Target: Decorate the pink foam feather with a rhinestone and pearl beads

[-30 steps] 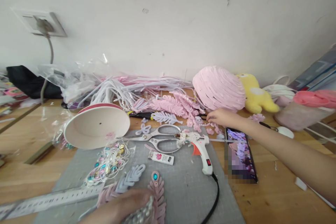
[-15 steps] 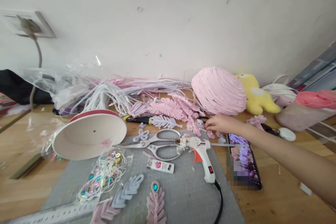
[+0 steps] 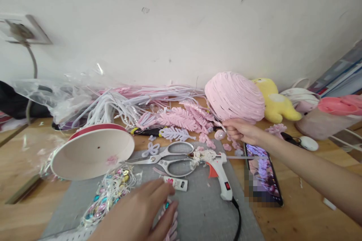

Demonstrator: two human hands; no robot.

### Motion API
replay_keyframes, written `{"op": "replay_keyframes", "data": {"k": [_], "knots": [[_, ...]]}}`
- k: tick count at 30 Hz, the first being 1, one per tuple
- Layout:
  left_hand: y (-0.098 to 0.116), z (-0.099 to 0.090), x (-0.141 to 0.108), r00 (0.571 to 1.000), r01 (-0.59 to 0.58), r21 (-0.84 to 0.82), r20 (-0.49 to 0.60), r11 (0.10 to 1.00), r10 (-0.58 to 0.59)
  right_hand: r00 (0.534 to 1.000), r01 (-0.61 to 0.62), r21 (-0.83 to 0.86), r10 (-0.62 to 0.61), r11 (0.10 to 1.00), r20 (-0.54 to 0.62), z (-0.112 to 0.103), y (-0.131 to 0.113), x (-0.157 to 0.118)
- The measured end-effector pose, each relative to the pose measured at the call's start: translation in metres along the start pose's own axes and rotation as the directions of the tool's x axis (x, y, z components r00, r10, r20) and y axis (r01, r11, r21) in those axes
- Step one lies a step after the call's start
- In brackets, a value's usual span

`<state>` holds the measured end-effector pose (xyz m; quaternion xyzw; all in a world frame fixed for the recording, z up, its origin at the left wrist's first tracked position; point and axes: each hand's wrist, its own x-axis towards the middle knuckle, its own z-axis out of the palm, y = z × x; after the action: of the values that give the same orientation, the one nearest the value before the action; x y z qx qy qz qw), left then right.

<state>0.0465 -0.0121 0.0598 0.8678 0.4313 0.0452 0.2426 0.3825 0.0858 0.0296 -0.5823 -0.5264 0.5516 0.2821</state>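
While the left hand [image 3: 138, 211] hangs over the gray mat [image 3: 200, 211] in the head view, its grip is apart, thumb clear of the index finger. Below it: pink leaf [image 3: 173, 229] with blue gem [image 3: 166, 205], mostly covered by the hand; contact, can't tell. Fingertips overlap the near end of the white lighter [image 3: 178, 184] in view.

Right hand [image 3: 241, 131] is out past the mat's far edge, at the front of the pink wound ball [image 3: 234, 96]. Its grip is together, fingertips clamped on a thin bead strand [image 3: 222, 127]. Pink disk with a pearly center [image 3: 220, 134] sits just below the fingertips.

Between hands: scissors [image 3: 162, 160] lying flat, white glue gun [image 3: 220, 177] with its nozzle at the scissor handles. Gem-and-cord tangle [image 3: 104, 199] left of the left hand, tilted white bowl [image 3: 90, 158] behind that. Phone [image 3: 264, 180] on the wooden surface [image 3: 299, 211], below the right forearm. Yellow plush [image 3: 278, 103] beside the ball.
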Motion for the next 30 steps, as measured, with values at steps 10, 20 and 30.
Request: {"op": "replay_keyframes", "data": {"k": [10, 20, 30], "knots": [[0.025, -0.009, 0.187, 0.976, -0.216, -0.198, -0.078, 0.956, 0.204, 0.999, -0.037, 0.384, 0.045, 0.923, -0.013, 0.011, -0.009, -0.001], [0.014, -0.020, 0.190, 0.946, -0.319, -0.348, -0.067, 0.881, 0.316, 0.994, -0.097, 0.556, 0.054, 0.826, 0.094, 0.032, -0.053, -0.024], [-0.005, 0.000, 0.076, 0.999, -0.022, -0.800, -0.036, 0.599, -0.011, 0.863, -0.505, 0.692, 0.284, 0.516, 0.418, 0.073, -0.039, -0.073]]}}
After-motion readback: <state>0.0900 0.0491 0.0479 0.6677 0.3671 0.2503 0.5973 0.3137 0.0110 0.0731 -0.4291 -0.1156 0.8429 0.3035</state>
